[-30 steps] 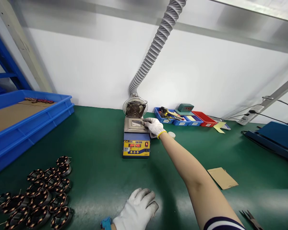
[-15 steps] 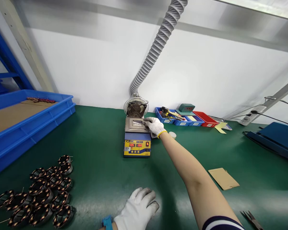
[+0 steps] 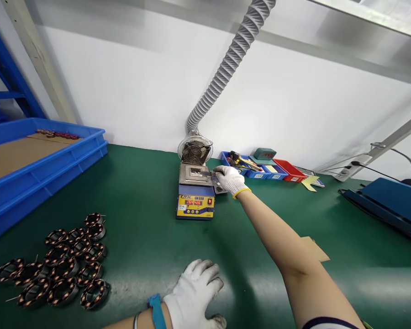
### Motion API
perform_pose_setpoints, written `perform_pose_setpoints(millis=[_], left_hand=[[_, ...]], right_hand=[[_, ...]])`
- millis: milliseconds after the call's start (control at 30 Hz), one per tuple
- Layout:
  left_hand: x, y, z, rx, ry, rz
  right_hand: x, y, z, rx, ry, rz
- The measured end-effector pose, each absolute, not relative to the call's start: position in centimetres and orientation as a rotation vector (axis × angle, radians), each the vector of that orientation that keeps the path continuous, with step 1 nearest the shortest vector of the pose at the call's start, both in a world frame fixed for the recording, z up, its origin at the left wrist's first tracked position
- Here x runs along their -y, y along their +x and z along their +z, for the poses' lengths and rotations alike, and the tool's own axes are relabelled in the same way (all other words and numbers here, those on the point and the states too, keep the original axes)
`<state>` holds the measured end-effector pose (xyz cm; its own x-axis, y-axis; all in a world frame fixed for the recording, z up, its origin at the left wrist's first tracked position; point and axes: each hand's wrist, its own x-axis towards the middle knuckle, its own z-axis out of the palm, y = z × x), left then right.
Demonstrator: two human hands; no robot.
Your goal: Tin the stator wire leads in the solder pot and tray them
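A solder pot with a yellow front panel and red digits stands in the middle of the green table; shiny metal shows in its square opening. My right hand, in a white glove, is at the pot's upper right edge. Its fingers are closed on a thin flat metal strip that points toward the opening; the gripped end is hidden. Beneath this hand, a small dark tray with bits of metal sits against the pot. My gloved left hand lies on the table with fingers spread, holding nothing.
Several copper-wound stator rings lie at the left, near a large blue crate. A fan guard on a grey hose stands behind the pot. Small bins, cardboard and a blue case are to the right.
My right hand has drawn back to the right, from the pot's top to above the small tray. The left hand stays spread on the table. The view has shifted slightly.
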<state>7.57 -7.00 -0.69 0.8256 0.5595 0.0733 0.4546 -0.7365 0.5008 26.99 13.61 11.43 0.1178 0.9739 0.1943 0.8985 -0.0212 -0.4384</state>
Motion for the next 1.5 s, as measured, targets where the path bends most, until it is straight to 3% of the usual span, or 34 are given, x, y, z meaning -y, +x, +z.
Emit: perform_pose_setpoints(millis=[600, 1000, 1500], left_hand=[[7.6, 7.3, -1.4, -0.771, 2.498, 0.463], [7.6, 7.6, -2.4, -0.789, 2.505, 0.564], [7.4, 7.4, -1.7, -0.769, 2.507, 0.545]], right_hand=[[-12.7, 23.0, 12.7, 1.803, -2.117, 0.284], [-13.1, 20.6, 16.5, 1.817, -2.171, 0.004], [-15.3, 16.5, 17.1, 1.940, -2.179, 0.069]])
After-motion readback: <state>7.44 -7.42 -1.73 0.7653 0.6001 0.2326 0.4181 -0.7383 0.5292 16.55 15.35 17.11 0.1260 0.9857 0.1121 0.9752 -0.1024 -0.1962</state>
